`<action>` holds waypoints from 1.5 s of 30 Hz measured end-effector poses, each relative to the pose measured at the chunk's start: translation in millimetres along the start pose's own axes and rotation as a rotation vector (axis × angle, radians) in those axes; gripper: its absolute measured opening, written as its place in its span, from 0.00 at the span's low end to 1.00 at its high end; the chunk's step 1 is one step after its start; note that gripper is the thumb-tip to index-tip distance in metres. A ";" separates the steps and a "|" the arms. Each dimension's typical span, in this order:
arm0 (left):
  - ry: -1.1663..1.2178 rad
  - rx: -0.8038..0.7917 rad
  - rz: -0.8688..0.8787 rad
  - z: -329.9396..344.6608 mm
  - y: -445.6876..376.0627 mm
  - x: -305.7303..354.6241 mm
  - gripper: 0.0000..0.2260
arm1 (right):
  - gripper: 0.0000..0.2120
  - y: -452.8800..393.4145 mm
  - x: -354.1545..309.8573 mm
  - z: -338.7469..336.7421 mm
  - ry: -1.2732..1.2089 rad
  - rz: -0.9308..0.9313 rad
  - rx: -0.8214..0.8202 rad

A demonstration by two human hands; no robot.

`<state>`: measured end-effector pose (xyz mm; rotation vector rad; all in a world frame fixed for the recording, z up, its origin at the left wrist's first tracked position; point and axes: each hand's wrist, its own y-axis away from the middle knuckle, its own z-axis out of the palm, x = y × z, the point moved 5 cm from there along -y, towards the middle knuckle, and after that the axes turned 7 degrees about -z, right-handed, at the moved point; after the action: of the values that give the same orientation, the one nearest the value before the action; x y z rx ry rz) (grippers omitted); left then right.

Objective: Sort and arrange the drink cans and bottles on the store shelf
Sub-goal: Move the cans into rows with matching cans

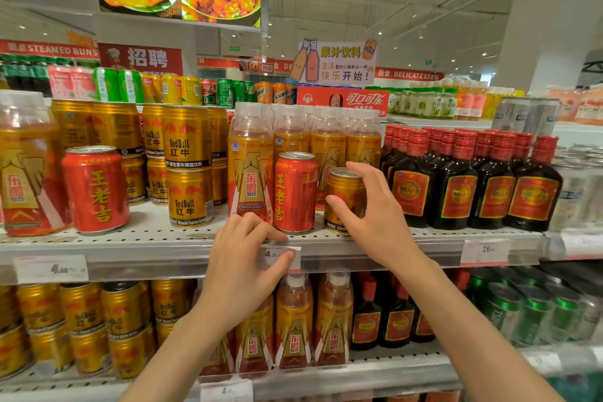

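My right hand (372, 215) grips a gold Red Bull can (344, 192) that stands at the front of the middle shelf (163, 238). A red can (295, 192) stands just left of it, in front of tall orange bottles (251, 160). My left hand (244, 258) rests on the shelf edge, its fingers pinching a white price tag (282, 254). Another red can (96, 188) stands at the left, beside stacked gold Red Bull cans (189, 166). Dark bottles with red caps (470, 179) fill the right of the shelf.
The lower shelf (359, 369) holds gold cans, orange bottles, dark bottles and green cans. Mixed cans line the top row (182, 88). A paper sign (336, 62) and a red drinks box (346, 99) stand behind the bottles.
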<state>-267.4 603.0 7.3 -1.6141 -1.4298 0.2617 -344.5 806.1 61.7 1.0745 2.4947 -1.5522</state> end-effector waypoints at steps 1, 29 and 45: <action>0.001 -0.002 -0.003 -0.1 0.1 -0.2 0.11 | 0.31 1.3 0.4 0.2 -0.013 0.021 0.002; -0.008 -0.045 -0.033 20.4 -27.7 82.4 0.22 | 0.29 -18.0 36.3 -34.3 -0.310 0.252 -0.352; 0.142 -0.076 -0.084 29.1 -15.8 85.1 0.28 | 0.22 -5.6 27.1 -47.7 -0.545 0.328 -0.170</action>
<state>-272.3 689.1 37.5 -1.5960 -1.4086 0.0444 -352.5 857.2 80.8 0.8382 1.9347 -1.2932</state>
